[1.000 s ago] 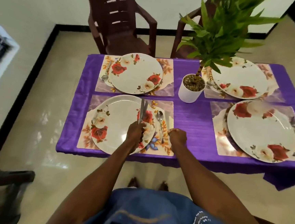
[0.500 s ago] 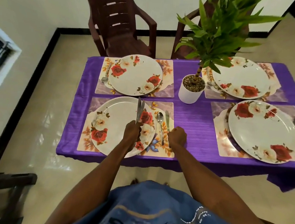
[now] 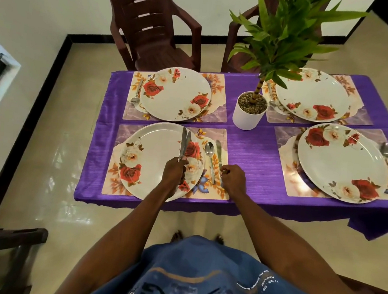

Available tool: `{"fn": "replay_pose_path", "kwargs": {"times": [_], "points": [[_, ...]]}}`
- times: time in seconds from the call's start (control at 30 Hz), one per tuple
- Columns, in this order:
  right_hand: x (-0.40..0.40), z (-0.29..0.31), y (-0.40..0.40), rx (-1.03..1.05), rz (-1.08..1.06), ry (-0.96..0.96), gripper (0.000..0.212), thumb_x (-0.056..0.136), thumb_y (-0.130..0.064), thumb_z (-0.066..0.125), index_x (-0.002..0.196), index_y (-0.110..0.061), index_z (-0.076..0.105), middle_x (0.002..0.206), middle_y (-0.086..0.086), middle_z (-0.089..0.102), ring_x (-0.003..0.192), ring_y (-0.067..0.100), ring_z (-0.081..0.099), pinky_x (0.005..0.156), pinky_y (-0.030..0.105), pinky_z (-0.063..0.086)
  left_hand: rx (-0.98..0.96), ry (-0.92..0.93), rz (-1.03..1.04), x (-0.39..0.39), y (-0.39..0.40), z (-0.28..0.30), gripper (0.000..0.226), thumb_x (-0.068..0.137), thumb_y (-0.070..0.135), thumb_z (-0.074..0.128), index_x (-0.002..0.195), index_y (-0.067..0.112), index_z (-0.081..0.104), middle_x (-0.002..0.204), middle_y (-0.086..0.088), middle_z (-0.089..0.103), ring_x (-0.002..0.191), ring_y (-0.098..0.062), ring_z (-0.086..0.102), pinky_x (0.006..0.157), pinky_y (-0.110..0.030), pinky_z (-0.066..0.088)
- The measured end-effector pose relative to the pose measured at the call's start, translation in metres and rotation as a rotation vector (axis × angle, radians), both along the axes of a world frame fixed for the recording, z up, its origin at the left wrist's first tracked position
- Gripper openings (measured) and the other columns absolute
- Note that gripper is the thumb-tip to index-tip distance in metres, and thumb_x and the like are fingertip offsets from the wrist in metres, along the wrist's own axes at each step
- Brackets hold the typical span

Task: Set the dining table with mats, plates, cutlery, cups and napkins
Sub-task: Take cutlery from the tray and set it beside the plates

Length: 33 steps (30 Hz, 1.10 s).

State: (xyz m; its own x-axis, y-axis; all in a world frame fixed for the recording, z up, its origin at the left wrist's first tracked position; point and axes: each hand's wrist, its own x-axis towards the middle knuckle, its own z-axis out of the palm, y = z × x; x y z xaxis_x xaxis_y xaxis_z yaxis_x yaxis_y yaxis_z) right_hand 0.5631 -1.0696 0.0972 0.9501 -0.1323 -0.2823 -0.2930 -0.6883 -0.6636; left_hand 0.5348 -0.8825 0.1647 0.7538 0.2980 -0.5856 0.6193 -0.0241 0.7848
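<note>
A purple tablecloth (image 3: pixel 253 156) covers the table; four floral mats each carry one empty plate; the near-left mat (image 3: pixel 210 190) carries the near-left plate (image 3: pixel 154 159). At 12 o'clock from centre, a white pot (image 3: pixel 247 118) holds pebbles and a green plant (image 3: pixel 287 37). The left hand (image 3: pixel 174 173) grips two knives (image 3: pixel 183 146) upright over that plate, blades toward 12 o'clock; the right hand (image 3: pixel 232 178), fingers curled, pinches a third knife (image 3: pixel 218 153) lying on the mat beside a spoon (image 3: pixel 210 155).

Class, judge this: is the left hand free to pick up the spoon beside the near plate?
Probably not: the left hand grips two knives. The spoon lies unobstructed beside the right hand.
</note>
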Motion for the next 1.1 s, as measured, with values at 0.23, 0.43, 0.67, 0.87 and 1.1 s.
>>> {"fn": "replay_pose_path", "kwargs": {"times": [0.23,0.43,0.67,0.87,1.1], "points": [[-0.009,0.002,0.007,-0.058,0.133,-0.007,0.029,0.097,-0.022,0.057,0.123,-0.013,0.066,0.123,0.008,0.054,0.105,0.025,0.059,0.078,0.026,0.048,0.022,-0.007,-0.016,0.000,0.003,-0.004,0.024,0.102,0.029,0.050,0.117,0.012,0.056,0.101,-0.005,0.061,0.092,-0.022,0.060,0.074,-0.027,0.053],[-0.017,-0.002,0.011,-0.100,0.149,0.001,0.027,0.096,-0.020,0.059,0.119,-0.013,0.069,0.125,0.008,0.051,0.109,0.026,0.057,0.085,0.034,0.051,0.022,-0.002,-0.004,-0.004,0.007,-0.009,0.032,0.101,0.027,0.049,0.122,0.005,0.057,0.097,-0.016,0.061,0.083,-0.029,0.058,0.062,-0.023,0.047],[-0.018,0.004,0.012,-0.067,0.093,-0.005,0.026,0.097,-0.019,0.057,0.121,-0.014,0.068,0.124,0.007,0.051,0.107,0.024,0.057,0.078,0.028,0.050,0.003,-0.002,-0.003,-0.006,0.006,-0.007,0.024,0.101,0.024,0.047,0.114,0.007,0.059,0.112,-0.024,0.062,0.094,-0.032,0.063,0.074,-0.033,0.054],[-0.018,0.017,0.017,0.053,-0.151,-0.047,0.022,0.093,-0.010,0.058,0.111,-0.013,0.070,0.119,0.005,0.057,0.100,0.022,0.060,0.071,0.028,0.049,-0.217,0.021,-0.090,-0.008,-0.005,0.001,0.028,0.104,0.031,0.040,0.106,0.007,0.055,0.072,-0.015,0.051,0.049,-0.016,0.049,0.045,-0.020,0.043],[-0.013,0.042,-0.006,0.434,-0.335,0.067,0.017,0.089,-0.006,0.057,0.095,-0.007,0.073,0.072,0.006,0.067,0.054,0.011,0.059,0.051,0.024,0.046,-0.623,0.091,-0.199,-0.004,-0.051,-0.006,0.018,0.100,0.007,0.042,0.097,0.006,0.060,0.066,-0.004,0.060,0.057,-0.015,0.057,0.055,-0.029,0.047]]}}
